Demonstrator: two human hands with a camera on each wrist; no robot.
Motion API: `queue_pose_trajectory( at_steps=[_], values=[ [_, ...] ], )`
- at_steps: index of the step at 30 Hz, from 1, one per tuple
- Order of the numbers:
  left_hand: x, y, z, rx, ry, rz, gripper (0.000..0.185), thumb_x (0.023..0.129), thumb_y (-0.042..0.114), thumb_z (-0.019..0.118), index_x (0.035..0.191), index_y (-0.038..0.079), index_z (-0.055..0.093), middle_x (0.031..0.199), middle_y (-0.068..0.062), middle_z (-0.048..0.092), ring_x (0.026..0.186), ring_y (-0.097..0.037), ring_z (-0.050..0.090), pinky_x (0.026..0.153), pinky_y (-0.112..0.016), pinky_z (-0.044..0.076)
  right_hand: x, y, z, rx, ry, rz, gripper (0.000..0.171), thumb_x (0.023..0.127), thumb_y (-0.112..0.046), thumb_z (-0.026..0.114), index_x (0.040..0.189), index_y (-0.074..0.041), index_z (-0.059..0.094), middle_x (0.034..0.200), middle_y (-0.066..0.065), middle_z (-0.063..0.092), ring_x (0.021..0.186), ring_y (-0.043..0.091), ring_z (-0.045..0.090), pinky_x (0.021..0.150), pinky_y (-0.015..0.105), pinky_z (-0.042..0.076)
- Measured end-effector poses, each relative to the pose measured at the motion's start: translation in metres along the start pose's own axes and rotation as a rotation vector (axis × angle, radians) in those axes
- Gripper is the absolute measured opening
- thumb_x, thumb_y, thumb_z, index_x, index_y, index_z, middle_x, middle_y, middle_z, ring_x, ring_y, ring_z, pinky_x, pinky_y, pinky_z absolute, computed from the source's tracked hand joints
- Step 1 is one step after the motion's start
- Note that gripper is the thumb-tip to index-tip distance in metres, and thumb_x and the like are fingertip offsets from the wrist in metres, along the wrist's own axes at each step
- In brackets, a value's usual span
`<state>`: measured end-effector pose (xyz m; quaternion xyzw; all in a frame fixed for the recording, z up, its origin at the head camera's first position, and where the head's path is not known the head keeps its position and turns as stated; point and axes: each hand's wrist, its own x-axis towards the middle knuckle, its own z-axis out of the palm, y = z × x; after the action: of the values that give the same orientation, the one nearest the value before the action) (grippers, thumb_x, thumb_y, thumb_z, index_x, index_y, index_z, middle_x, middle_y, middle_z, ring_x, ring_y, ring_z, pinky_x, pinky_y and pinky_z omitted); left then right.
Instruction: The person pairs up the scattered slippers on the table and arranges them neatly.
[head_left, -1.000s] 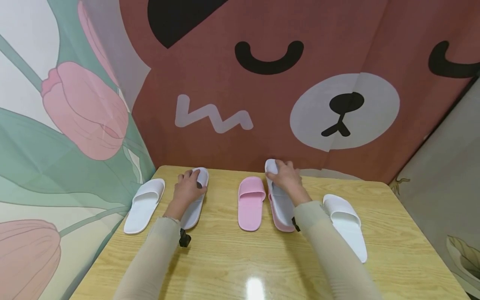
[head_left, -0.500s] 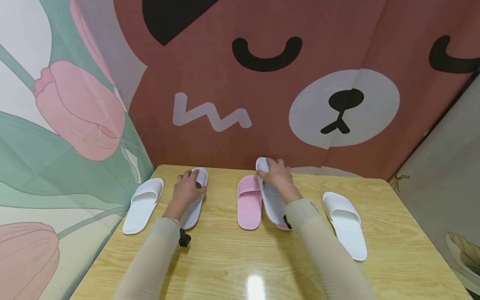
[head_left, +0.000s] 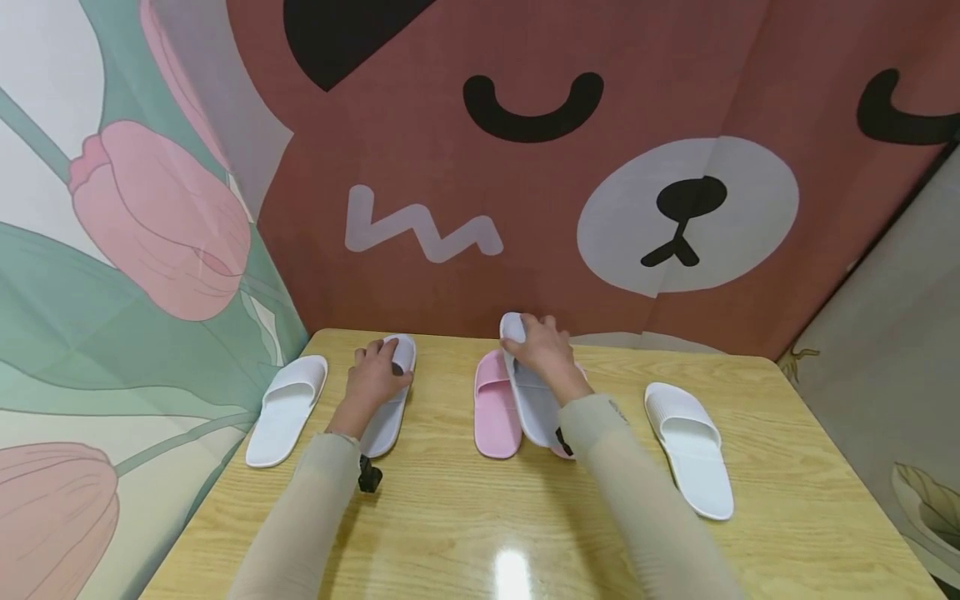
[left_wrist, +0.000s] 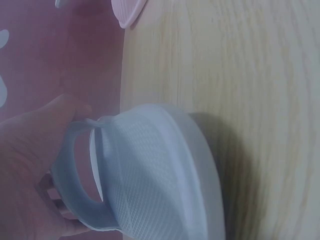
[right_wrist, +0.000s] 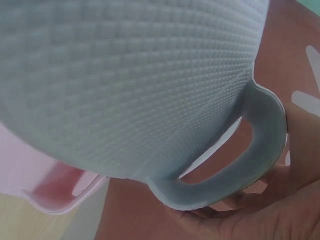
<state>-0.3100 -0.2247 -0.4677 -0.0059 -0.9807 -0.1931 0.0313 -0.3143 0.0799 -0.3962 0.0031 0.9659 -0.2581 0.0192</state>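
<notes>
Gripping one slipper each, a person's two hands reach forward across a pale wooden bench (head_left: pixel 450 517) with a visible grain. The left hand (head_left: pixel 372 375) has its thumb and fingers curled around the strap of a grayish-white, broad-strapped slide slipper (head_left: pixel 385 427); up close, its surface shows a cross-hatched texture, and a soft shadow falls on the wood beside it. From where I stand, I cannot tell whether its sole touches the bench.

The right hand (head_left: pixel 546 346) pinches the strap of a matching grayish-white slide slipper (head_left: pixel 534 408). That slipper slants over a pink broad-strapped slipper (head_left: pixel 561 454), hiding all but its edges, and its left side overlaps a second pink slipper (head_left: pixel 495 417), which lies on the bench with its strap end toward the back. Whether the held one touches the pink pair is hidden.

At the far left, just beside the left hand's slipper, lies a bright white slide slipper (head_left: pixel 281 417). Another white slide slipper with a ribbed strap (head_left: pixel 697 467) lies beyond the right forearm, angled outward. Behind the bench hangs a reddish-brown cloth printed with a cartoon bear (head_left: pixel 420 125); on the left is a green-and-cream cloth with pink tulips (head_left: pixel 157 217).
</notes>
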Motion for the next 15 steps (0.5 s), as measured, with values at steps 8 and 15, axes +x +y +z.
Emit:
queue_pose_trajectory(
  at_steps=[8, 15],
  values=[
    [0.0012, 0.0001, -0.0007, -0.006, -0.011, -0.007, 0.08, 0.091, 0.042, 0.068, 0.157, 0.01, 0.035, 0.158, -0.024, 0.029, 0.14, -0.049, 0.029, 0.1, -0.071, 0.038, -0.0007, -0.0027, 0.003, 0.013, -0.006, 0.009, 0.076, 0.094, -0.053, 0.063, 0.157, -0.022, 0.035, 0.15, 0.02, 0.036, 0.127, 0.047, 0.041, 0.097, 0.063, 0.044],
    [0.0014, 0.0009, -0.0006, 0.0, -0.02, -0.002, 0.08, 0.092, 0.042, 0.068, 0.157, 0.01, 0.035, 0.159, -0.024, 0.028, 0.14, -0.05, 0.029, 0.102, -0.07, 0.038, -0.0006, -0.0077, 0.0056, 0.002, -0.004, -0.003, 0.076, 0.094, -0.053, 0.063, 0.157, -0.02, 0.037, 0.147, 0.021, 0.038, 0.124, 0.048, 0.043, 0.096, 0.062, 0.045]
  ],
)
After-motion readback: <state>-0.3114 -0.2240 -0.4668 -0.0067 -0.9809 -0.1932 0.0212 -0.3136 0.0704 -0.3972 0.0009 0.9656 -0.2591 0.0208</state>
